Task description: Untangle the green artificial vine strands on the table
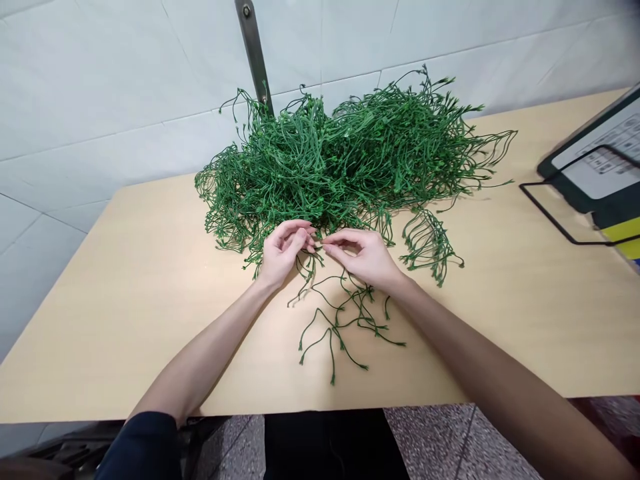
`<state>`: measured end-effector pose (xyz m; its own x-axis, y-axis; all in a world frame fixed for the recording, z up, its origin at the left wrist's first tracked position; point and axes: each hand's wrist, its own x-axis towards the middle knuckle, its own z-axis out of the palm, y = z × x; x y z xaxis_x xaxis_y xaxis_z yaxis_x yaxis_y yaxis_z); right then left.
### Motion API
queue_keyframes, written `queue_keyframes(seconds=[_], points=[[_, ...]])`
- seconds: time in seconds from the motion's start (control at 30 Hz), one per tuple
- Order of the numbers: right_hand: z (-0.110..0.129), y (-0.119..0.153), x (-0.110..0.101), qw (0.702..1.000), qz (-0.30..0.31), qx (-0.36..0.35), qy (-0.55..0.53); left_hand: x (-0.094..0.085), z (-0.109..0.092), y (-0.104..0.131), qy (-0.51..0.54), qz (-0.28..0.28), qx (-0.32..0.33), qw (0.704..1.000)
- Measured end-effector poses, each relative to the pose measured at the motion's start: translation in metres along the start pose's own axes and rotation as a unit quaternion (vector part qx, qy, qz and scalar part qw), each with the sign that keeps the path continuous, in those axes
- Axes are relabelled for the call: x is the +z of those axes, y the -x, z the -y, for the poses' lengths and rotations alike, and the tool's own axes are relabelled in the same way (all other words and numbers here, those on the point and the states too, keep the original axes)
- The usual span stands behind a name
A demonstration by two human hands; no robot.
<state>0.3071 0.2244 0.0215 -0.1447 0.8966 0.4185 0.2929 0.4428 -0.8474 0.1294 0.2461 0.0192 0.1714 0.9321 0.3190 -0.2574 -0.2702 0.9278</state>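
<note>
Hands meet at table centre: left hand and right hand both pinch one green sprig, fingertips nearly touching. Sprig trails toward table's near edge. Big pile of green stems sits just behind. Clipboard far right.

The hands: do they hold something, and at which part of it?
Both hold one green plastic sprig at its top end. The left hand and the right hand pinch it between fingertips, beside the green pile; its branches hang down over the table.
</note>
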Motion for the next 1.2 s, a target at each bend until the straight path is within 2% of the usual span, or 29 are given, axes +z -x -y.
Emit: queue_keyframes(seconds=[0.13,0.27,0.37,0.53,0.8,0.9,1.03,1.1,1.2], points=[[-0.002,0.000,0.000,0.999,0.015,0.020,-0.024,-0.003,0.003,0.000,-0.022,-0.004,0.020,1.000],[-0.006,0.002,0.001,0.993,0.079,-0.074,0.056,-0.004,0.004,-0.001,0.002,-0.005,0.018,1.000],[-0.012,0.002,0.002,0.977,0.104,-0.141,0.118,-0.005,0.004,-0.001,0.024,-0.004,0.004,1.000],[-0.016,0.002,0.000,0.970,0.108,-0.165,0.144,-0.005,0.003,-0.001,0.019,0.000,-0.003,1.000],[-0.002,0.007,0.005,0.956,0.138,-0.225,0.129,-0.004,0.003,0.000,0.018,-0.009,-0.004,1.000],[0.000,0.005,0.003,0.969,0.106,-0.194,0.106,-0.003,0.002,0.000,0.029,-0.020,0.002,0.999],[0.003,0.001,-0.001,0.998,0.005,-0.049,0.032,-0.004,0.002,0.000,0.004,-0.028,0.035,0.999],[0.003,0.000,-0.001,0.999,-0.034,0.008,-0.036,-0.005,0.003,0.001,-0.031,-0.032,0.058,0.997],[0.003,-0.002,0.000,0.988,-0.072,0.045,-0.130,-0.005,0.005,0.002,-0.109,-0.036,0.104,0.988]])
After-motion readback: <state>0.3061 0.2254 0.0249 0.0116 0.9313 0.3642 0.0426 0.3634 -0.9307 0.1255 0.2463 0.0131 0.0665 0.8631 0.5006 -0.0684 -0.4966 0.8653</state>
